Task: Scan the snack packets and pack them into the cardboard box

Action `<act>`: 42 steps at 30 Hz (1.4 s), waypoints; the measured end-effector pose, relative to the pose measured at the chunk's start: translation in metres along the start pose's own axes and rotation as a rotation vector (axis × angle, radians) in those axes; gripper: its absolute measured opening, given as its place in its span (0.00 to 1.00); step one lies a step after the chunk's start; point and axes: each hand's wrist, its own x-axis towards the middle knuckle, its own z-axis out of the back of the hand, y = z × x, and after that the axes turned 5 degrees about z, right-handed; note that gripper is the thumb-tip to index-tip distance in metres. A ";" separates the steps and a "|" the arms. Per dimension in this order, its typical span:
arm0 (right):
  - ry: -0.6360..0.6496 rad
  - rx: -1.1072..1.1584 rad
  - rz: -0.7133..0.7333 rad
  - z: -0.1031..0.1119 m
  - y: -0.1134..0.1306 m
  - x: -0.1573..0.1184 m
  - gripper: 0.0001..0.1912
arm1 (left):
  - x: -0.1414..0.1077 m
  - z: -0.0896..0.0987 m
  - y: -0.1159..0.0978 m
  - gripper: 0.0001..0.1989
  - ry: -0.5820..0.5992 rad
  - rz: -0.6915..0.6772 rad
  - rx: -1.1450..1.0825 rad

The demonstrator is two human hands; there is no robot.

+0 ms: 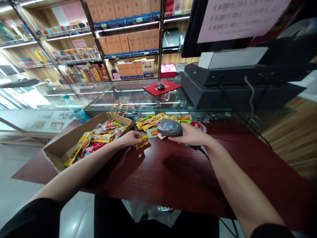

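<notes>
My right hand [192, 134] is wrapped round the handle of a dark grey barcode scanner [169, 127], with a blue light glowing on its top. Pinched in my left hand [132, 138] is a small yellow snack packet [143, 142], held just above the desk at the box's right end. Left of it stands an open cardboard box [58, 148] with a jumble of yellow, red and pale blue snack packets inside. Behind the scanner lies a pile of similar packets [151, 122], partly hidden by the scanner and my right hand.
A reddish-brown desk [148, 172] spreads before me. Behind it runs a glass counter [123, 89] bearing a red mouse mat [173, 86] and mouse [160, 86]. A monitor and dark cash drawer [210, 94] stand right. A blue bottle [79, 112] is behind the box; cables trail right.
</notes>
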 end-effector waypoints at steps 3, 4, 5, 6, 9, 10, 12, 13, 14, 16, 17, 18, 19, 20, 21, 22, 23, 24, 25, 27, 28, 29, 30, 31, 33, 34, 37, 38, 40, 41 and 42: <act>-0.005 -0.016 0.064 -0.012 0.007 0.004 0.24 | -0.005 0.014 0.000 0.15 -0.036 0.015 -0.161; 0.000 -0.013 0.080 -0.016 0.010 0.005 0.24 | -0.010 0.019 -0.001 0.15 -0.054 0.003 -0.180; 0.006 -0.007 0.089 -0.021 0.013 0.006 0.23 | -0.015 0.025 -0.003 0.15 -0.067 -0.014 -0.197; 0.012 0.001 0.091 -0.026 0.016 0.007 0.22 | -0.021 0.030 -0.004 0.16 -0.070 -0.029 -0.220; 0.013 0.045 0.076 -0.039 0.026 0.008 0.23 | -0.038 0.047 -0.004 0.17 -0.034 -0.054 -0.289; 0.008 0.065 0.073 -0.042 0.030 0.007 0.23 | -0.044 0.052 -0.001 0.18 -0.027 -0.054 -0.304; 0.010 0.094 0.078 -0.047 0.036 0.006 0.23 | -0.053 0.061 0.005 0.18 -0.039 -0.048 -0.316; 0.014 0.101 0.084 -0.050 0.039 0.005 0.22 | -0.057 0.064 0.010 0.19 -0.056 -0.042 -0.321; 0.021 0.106 0.092 -0.052 0.042 0.005 0.22 | -0.061 0.066 0.014 0.19 -0.072 -0.038 -0.328; 0.038 0.125 0.111 -0.057 0.046 0.003 0.20 | -0.066 0.070 0.022 0.18 -0.085 -0.032 -0.351; 0.046 0.138 0.121 -0.059 0.048 0.003 0.20 | -0.068 0.070 0.025 0.18 -0.088 -0.032 -0.364; 0.052 0.148 0.131 -0.062 0.049 0.003 0.19 | -0.069 0.070 0.028 0.17 -0.088 -0.034 -0.374; 0.060 0.154 0.140 -0.064 0.051 0.002 0.19 | -0.070 0.070 0.030 0.17 -0.086 -0.040 -0.380; 0.067 0.154 0.147 -0.066 0.052 0.002 0.18 | -0.070 0.070 0.032 0.16 -0.084 -0.047 -0.382; 0.074 0.151 0.151 -0.068 0.053 0.002 0.17 | -0.070 0.069 0.032 0.16 -0.081 -0.054 -0.381; 0.083 0.148 0.153 -0.069 0.054 0.002 0.17 | -0.070 0.068 0.033 0.15 -0.077 -0.058 -0.375; 0.092 0.146 0.153 -0.070 0.055 0.002 0.16 | -0.070 0.068 0.033 0.14 -0.074 -0.058 -0.367; 0.100 0.143 0.152 -0.071 0.056 0.002 0.16 | -0.070 0.067 0.033 0.14 -0.072 -0.056 -0.359; 0.101 0.139 0.149 -0.071 0.056 0.003 0.16 | -0.069 0.067 0.033 0.13 -0.071 -0.055 -0.351; 0.088 0.133 0.142 -0.071 0.055 0.003 0.17 | -0.069 0.067 0.033 0.12 -0.065 -0.064 -0.341; 0.082 0.133 0.140 -0.071 0.055 0.004 0.18 | -0.069 0.067 0.033 0.12 -0.062 -0.073 -0.336; 0.078 0.135 0.137 -0.071 0.054 0.004 0.19 | -0.069 0.067 0.034 0.12 -0.061 -0.080 -0.330; 0.073 0.139 0.136 -0.071 0.054 0.004 0.19 | -0.069 0.067 0.034 0.12 -0.063 -0.085 -0.323; 0.070 0.143 0.134 -0.071 0.053 0.004 0.20 | -0.069 0.067 0.034 0.12 -0.067 -0.087 -0.313; 0.064 0.146 0.130 -0.071 0.053 0.004 0.20 | -0.069 0.067 0.033 0.13 -0.077 -0.090 -0.293; 0.063 0.146 0.128 -0.071 0.053 0.003 0.19 | -0.070 0.067 0.032 0.13 -0.081 -0.094 -0.283; 0.071 0.152 0.122 -0.071 0.054 0.003 0.18 | -0.073 0.068 0.028 0.11 -0.084 -0.112 -0.205; 0.071 0.157 0.121 -0.071 0.054 0.003 0.17 | -0.075 0.068 0.027 0.10 -0.086 -0.116 -0.170; 0.072 0.168 0.118 -0.070 0.055 0.003 0.18 | -0.076 0.068 0.025 0.10 -0.093 -0.123 -0.128; 0.072 0.176 0.119 -0.070 0.055 0.003 0.18 | -0.076 0.068 0.026 0.11 -0.096 -0.125 -0.133; 0.073 0.185 0.119 -0.070 0.056 0.003 0.19 | -0.076 0.067 0.026 0.11 -0.095 -0.123 -0.157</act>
